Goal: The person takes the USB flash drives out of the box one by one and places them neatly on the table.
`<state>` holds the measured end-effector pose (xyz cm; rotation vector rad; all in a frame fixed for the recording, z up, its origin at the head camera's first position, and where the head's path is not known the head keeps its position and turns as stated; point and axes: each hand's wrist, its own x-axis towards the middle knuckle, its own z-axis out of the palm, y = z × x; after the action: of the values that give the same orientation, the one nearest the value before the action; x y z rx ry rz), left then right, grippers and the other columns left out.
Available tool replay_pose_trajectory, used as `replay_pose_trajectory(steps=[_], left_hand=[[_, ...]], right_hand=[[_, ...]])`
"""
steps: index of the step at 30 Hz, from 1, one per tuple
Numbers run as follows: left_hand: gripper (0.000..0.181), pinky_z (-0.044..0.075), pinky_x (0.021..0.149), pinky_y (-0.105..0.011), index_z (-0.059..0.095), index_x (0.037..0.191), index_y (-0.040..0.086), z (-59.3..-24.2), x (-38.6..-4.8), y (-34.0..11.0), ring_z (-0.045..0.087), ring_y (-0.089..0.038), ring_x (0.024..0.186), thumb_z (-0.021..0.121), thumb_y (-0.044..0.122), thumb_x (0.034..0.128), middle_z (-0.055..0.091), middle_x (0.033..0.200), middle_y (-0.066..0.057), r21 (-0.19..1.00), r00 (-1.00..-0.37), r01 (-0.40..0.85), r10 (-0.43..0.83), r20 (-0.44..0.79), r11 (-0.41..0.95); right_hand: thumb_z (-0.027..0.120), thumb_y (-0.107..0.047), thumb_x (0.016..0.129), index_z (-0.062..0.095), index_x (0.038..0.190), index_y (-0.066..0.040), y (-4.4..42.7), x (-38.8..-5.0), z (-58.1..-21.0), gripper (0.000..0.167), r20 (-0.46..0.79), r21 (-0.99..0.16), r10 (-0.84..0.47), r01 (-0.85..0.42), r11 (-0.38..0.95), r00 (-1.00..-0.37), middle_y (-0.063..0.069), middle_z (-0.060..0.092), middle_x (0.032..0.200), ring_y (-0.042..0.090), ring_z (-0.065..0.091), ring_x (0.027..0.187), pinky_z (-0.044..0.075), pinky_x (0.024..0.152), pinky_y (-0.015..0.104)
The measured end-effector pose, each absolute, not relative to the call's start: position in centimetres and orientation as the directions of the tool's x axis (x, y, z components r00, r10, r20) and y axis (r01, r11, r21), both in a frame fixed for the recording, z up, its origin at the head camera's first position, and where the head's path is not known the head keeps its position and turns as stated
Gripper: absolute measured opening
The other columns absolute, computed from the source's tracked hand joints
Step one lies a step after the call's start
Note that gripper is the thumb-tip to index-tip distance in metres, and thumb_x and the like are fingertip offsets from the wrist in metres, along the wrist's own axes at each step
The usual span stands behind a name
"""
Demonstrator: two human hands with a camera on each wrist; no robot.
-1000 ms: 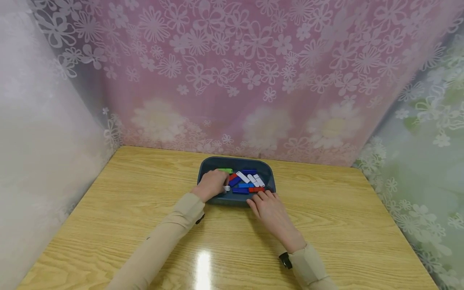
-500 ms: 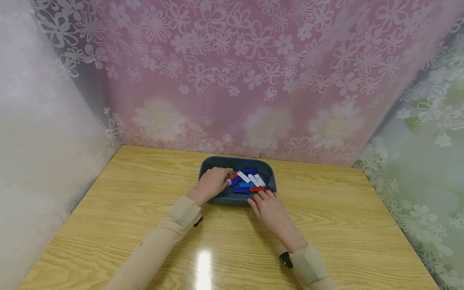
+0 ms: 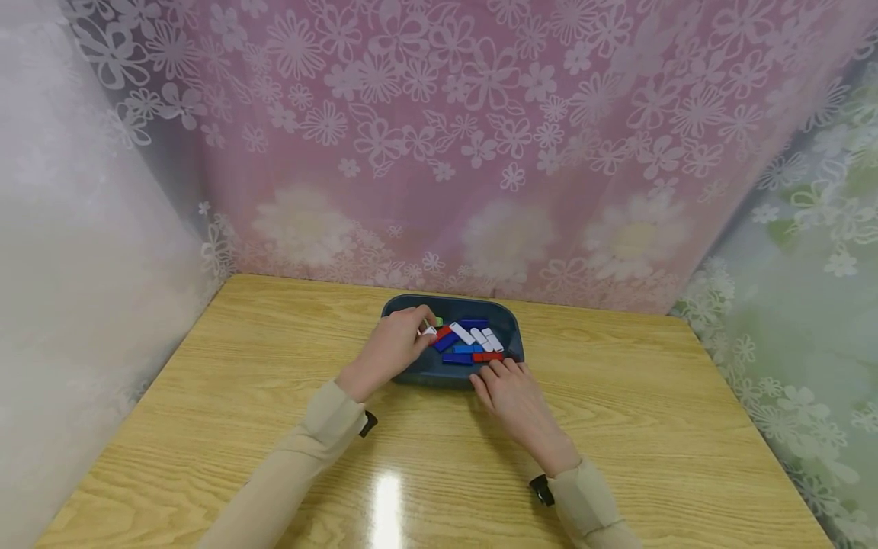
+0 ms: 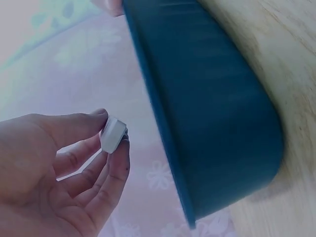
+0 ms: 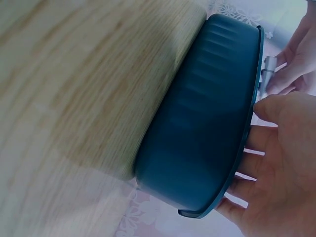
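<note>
My left hand point(image 3: 389, 347) is over the left part of a dark blue-green plastic bin point(image 3: 432, 380). Its thumb and fingertips pinch a small white stick, apparently a USB flash drive point(image 4: 113, 134), just above the rim. My right hand point(image 3: 513, 400) rests at the bin's near right rim; in the right wrist view its fingers reach over the edge, tips hidden behind it. Inside lie several similar sticks: dark blue point(image 3: 458, 359), red point(image 3: 488, 357), light blue point(image 3: 468, 349), white point(image 3: 462, 333) and green point(image 3: 440, 322). My left hand covers part of the green one.
The bin stands on a wood-grain table point(image 3: 617, 412), near its back edge. Behind hangs a pink floral curtain point(image 3: 439, 198), with pale curtains on both sides. Dark bands sit at both wrists, and light beige sleeves cover the forearms.
The left hand has lifted slightly with the white USB flash drive and drawn back to the left, uncovering more of the red stick. The right hand stays at the rim.
</note>
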<state>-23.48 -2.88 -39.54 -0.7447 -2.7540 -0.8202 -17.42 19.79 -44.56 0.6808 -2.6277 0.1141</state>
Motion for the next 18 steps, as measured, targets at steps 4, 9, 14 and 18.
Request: replay_pose_trajectory(steps=[4, 9, 14, 18], left_hand=[[0.017, 0.054, 0.067, -0.031, 0.068, 0.110, 0.008, -39.1, -22.9, -3.6, 0.065, -0.017, 0.076, 0.072, 0.014, 0.0951, 0.068, 0.094, -0.005, 0.481, -0.853, 0.519, 0.397, 0.338, 0.707], [0.019, 0.050, 0.064, -0.028, 0.068, 0.115, 0.008, -38.6, -22.0, -5.0, 0.059, -0.015, 0.073, 0.069, 0.015, 0.0977, 0.064, 0.090, -0.003, 0.503, -0.858, 0.513, 0.392, 0.333, 0.696], [0.021, 0.048, 0.062, -0.027, 0.069, 0.117, 0.007, -38.1, -21.3, -6.8, 0.055, -0.014, 0.070, 0.067, 0.017, 0.0991, 0.062, 0.089, -0.003, 0.518, -0.879, 0.475, 0.352, 0.322, 0.712], [0.020, 0.052, 0.062, -0.031, 0.068, 0.117, 0.006, -38.2, -20.9, -8.7, 0.063, -0.018, 0.075, 0.067, 0.015, 0.0991, 0.067, 0.094, -0.006, 0.515, -0.897, 0.430, 0.286, 0.337, 0.741]], right_hand=[[0.060, -0.020, 0.101, 0.067, 0.083, -0.006, 19.8, -17.4, -44.6, 0.024, 0.445, 0.054, -0.465, -0.496, 0.867, -0.765, 0.006, 0.063, 0.080, 0.029, 0.056, 0.079, 0.047, 0.074, 0.043], [0.059, -0.017, 0.100, 0.066, 0.081, -0.006, 19.8, -17.4, -44.6, 0.022, 0.462, 0.064, -0.473, -0.504, 0.861, -0.750, 0.006, 0.061, 0.077, 0.029, 0.055, 0.076, 0.046, 0.071, 0.041], [0.061, -0.016, 0.098, 0.065, 0.080, -0.006, 19.8, -17.3, -44.5, 0.021, 0.475, 0.071, -0.472, -0.503, 0.862, -0.743, 0.006, 0.060, 0.076, 0.028, 0.054, 0.076, 0.045, 0.070, 0.040], [0.062, -0.016, 0.098, 0.065, 0.080, -0.006, 19.8, -17.3, -44.5, 0.021, 0.466, 0.073, -0.469, -0.496, 0.865, -0.750, 0.006, 0.060, 0.077, 0.029, 0.055, 0.077, 0.046, 0.071, 0.040]])
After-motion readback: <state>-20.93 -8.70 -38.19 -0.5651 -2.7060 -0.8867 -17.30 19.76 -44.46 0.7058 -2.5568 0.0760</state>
